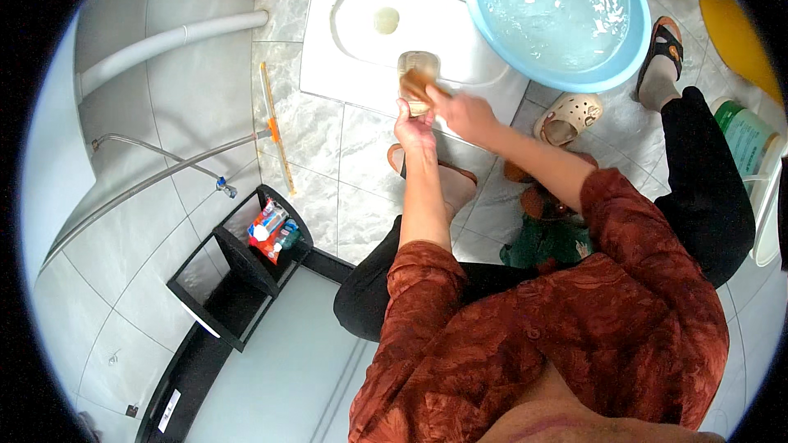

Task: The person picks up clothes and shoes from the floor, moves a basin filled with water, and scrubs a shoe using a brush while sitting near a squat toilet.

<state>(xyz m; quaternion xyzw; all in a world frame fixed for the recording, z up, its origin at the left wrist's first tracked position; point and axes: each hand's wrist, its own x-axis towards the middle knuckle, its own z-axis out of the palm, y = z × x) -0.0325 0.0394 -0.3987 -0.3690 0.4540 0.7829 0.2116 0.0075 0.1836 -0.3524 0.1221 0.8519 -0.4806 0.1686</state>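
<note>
Over the front edge of the white squat toilet (pixel 328 74), my left hand (pixel 415 127) grips the near end of a beige shoe (pixel 419 60), which looks like a clog. My right hand (pixel 469 119) is closed round a brown brush (pixel 420 87), pressed against the shoe or just above it. Hand and brush are smeared by motion, and the bristles are hidden. A cream clog with holes (pixel 569 117) stands on the tiles to the right of my hands. Behind it is a light-blue basin (pixel 566 82) of water with foam.
A black corner shelf (pixel 246 279) with colourful packets (pixel 273 231) stands at the left. Near the wall lies an orange-and-yellow squeegee (pixel 275 127), with a white pipe (pixel 176 41) and hoses beyond. Dark green and brown items (pixel 546 238) lie between my legs. A green-and-white tub (pixel 747 139) stands far right.
</note>
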